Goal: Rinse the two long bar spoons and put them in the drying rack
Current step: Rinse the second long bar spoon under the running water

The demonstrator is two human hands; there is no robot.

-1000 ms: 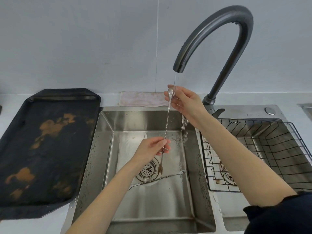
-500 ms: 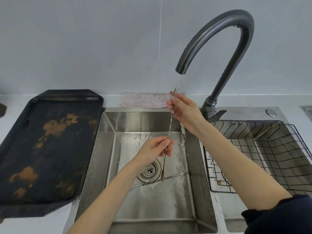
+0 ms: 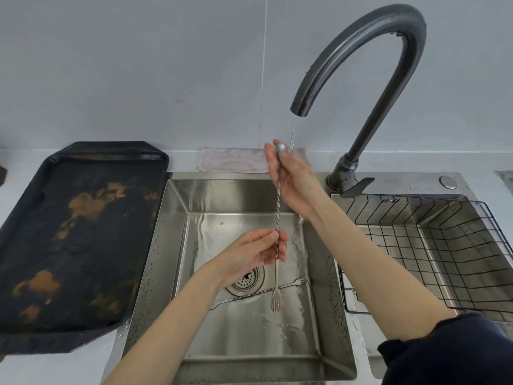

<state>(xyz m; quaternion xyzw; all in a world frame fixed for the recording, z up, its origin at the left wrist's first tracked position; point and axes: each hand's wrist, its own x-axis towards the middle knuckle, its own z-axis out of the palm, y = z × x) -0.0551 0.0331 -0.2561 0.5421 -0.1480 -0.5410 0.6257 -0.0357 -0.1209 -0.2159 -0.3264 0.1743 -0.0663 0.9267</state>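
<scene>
I hold one long twisted bar spoon (image 3: 277,209) upright over the left sink basin (image 3: 249,337), its fork end down. My right hand (image 3: 294,179) grips its top, where the small bowl shows beside the thin water stream. My left hand (image 3: 255,252) pinches the shaft lower down. The second bar spoon (image 3: 249,295) lies flat on the basin floor across the drain, fork end to the right. The black wire drying rack (image 3: 433,251) sits in the right basin and holds nothing that I can see.
A dark curved faucet (image 3: 369,51) arches over the basin with water running. A stained black tray (image 3: 69,234) lies on the counter to the left. A pinkish cloth (image 3: 230,159) rests behind the sink against the wall.
The spoon's top and my right hand have shifted slightly left, so the stream now falls just right of the spoon's bowl. My left hand keeps its pinch on the shaft.
</scene>
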